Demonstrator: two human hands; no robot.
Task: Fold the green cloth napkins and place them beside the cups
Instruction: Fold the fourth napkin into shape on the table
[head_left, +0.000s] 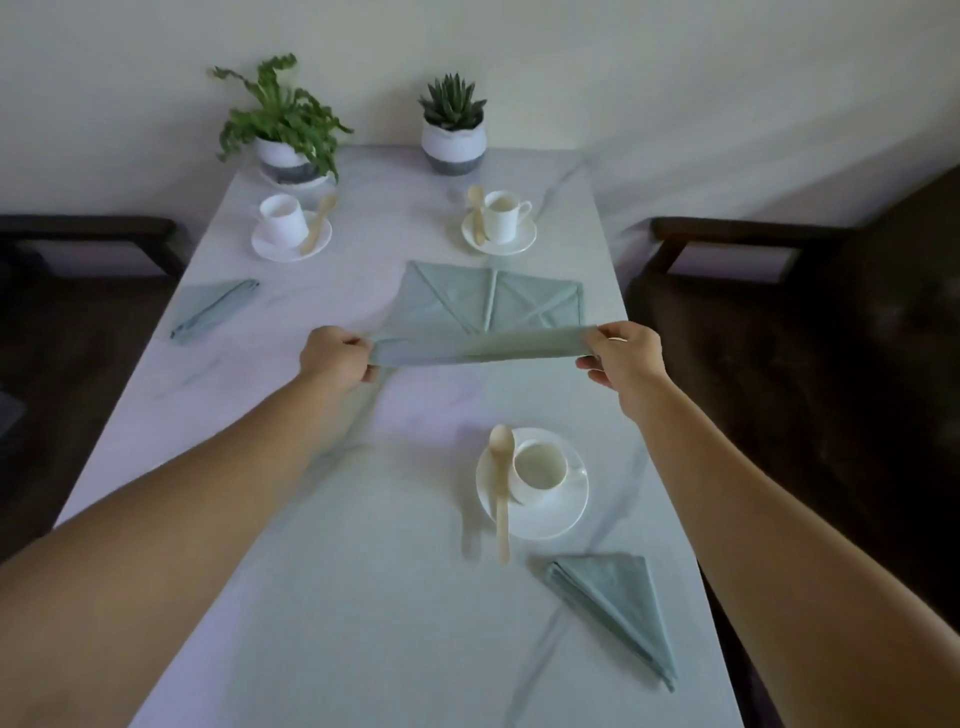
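A green cloth napkin (467, 312) lies spread in the middle of the white table, its near edge lifted. My left hand (335, 356) pinches the near left corner and my right hand (626, 358) pinches the near right corner, stretching that edge between them. A folded green napkin (618, 603) lies as a triangle just below the near cup (540, 467). Another folded napkin (213, 309) lies at the left edge, below the far left cup (280, 215). The far right cup (501, 213) has no napkin beside it.
Each cup stands on a white saucer (556, 519) with a wooden spoon (501, 488). Two potted plants (283, 130) (453, 130) stand at the table's far end. Dark chairs (779, 249) flank the table on both sides.
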